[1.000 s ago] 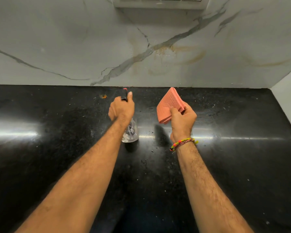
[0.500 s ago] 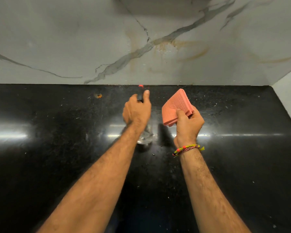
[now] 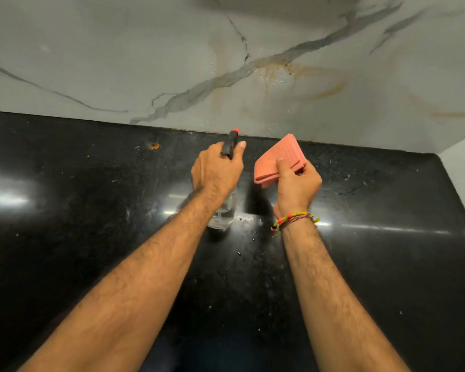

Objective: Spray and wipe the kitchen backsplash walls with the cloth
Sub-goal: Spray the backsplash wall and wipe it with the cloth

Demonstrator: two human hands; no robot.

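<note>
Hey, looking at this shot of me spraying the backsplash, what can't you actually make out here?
Head view only:
- Spray bottle: its neck and trigger are hidden by the left hand.
- Cloth: its lower corner is covered by the right hand.
- Backsplash: its upper part is cut off by the top edge.
- Any spray mist: too fine to tell.

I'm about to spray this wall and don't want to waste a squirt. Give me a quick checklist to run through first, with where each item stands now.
1. Left hand grips the spray bottle: ok.
2. Nozzle points at the backsplash: ok.
3. Finger on the trigger: cannot tell, hidden by the hand.
4. Liquid left in the bottle: cannot tell.
5. Right hand holds the folded cloth, ready to wipe: ok.
6. Cloth clear of the spray path, right of the nozzle: ok.
</note>
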